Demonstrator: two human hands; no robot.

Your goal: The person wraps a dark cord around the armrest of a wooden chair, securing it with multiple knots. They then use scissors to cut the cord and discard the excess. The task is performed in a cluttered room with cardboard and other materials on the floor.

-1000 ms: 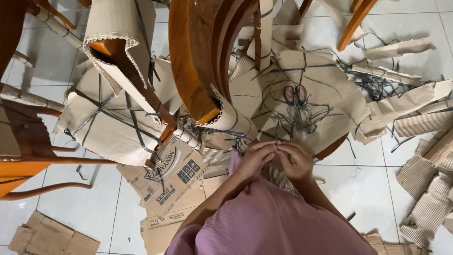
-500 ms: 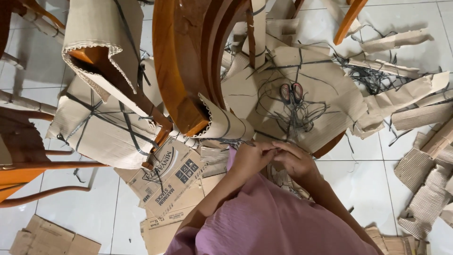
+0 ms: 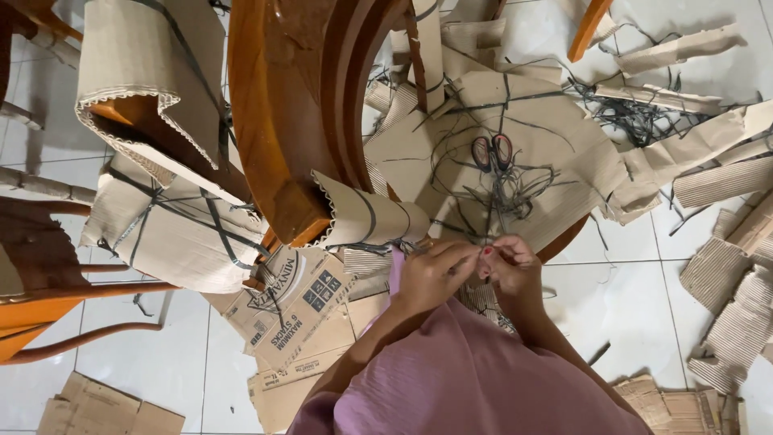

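My left hand (image 3: 432, 274) and my right hand (image 3: 510, 266) meet low in the middle of the view, fingertips pinched together on a thin dark string (image 3: 493, 211) that runs up toward a tangle of string. They work beside a roll of corrugated cardboard (image 3: 362, 216) wrapped round the end of an orange wooden furniture piece (image 3: 270, 137). Red-handled scissors (image 3: 491, 151) lie on a flat cardboard sheet (image 3: 515, 113) just beyond my hands. My pink sleeves cover the lower part of the view.
Wrapped and tied cardboard bundles (image 3: 173, 234) lie at the left, beside orange chair legs (image 3: 48, 310). Printed box pieces (image 3: 294, 302) lie on the white tiled floor (image 3: 628, 314). Corrugated cardboard scraps (image 3: 729, 274) are strewn at the right, with loose string (image 3: 644, 117) above.
The view has shifted, so the furniture and cardboard appear lower and closer. My hands stay pinched together on the string, with small finger movements only.
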